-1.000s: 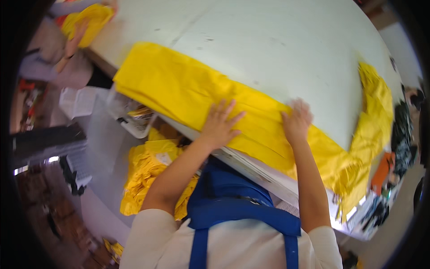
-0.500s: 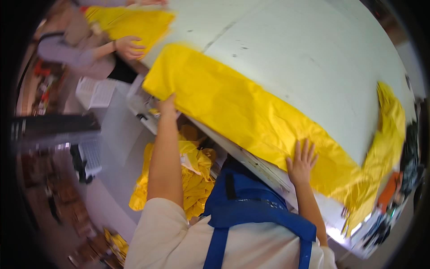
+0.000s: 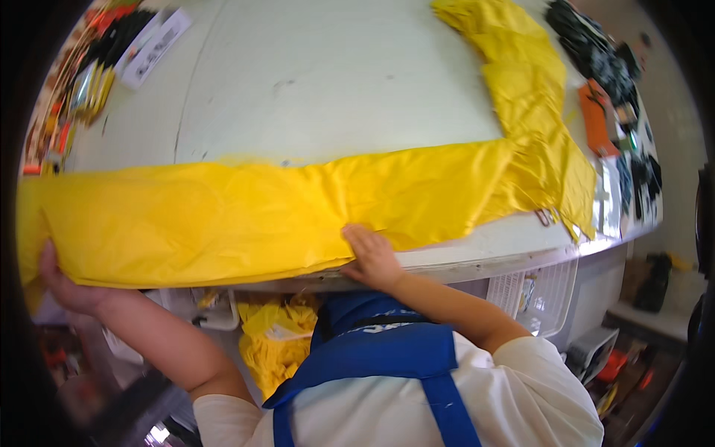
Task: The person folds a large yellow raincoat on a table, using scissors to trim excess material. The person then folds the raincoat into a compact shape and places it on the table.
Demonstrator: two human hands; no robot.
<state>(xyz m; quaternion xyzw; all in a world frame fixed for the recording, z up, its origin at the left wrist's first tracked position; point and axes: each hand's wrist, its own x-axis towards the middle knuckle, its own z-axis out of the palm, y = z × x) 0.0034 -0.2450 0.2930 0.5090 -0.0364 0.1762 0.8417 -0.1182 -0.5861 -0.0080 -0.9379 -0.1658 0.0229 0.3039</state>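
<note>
A long yellow fabric piece (image 3: 194, 216) lies along the near edge of the pale surface (image 3: 320, 97), its right end meeting gathered yellow fabric (image 3: 525, 82) that runs toward the far edge. The left hand (image 3: 71, 283) touches the long piece near the surface's left end; the right hand (image 3: 375, 257) rests fingers on its near border. An orange item (image 3: 598, 119) lies by the right edge.

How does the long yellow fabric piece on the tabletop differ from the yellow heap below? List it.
The fabric piece lies spread along the tabletop; the heap sits below table level. The piece is mostly flat, the heap crumpled. The left hand and right hand touch the piece; neither touches the heap. Both are yellow.
</note>
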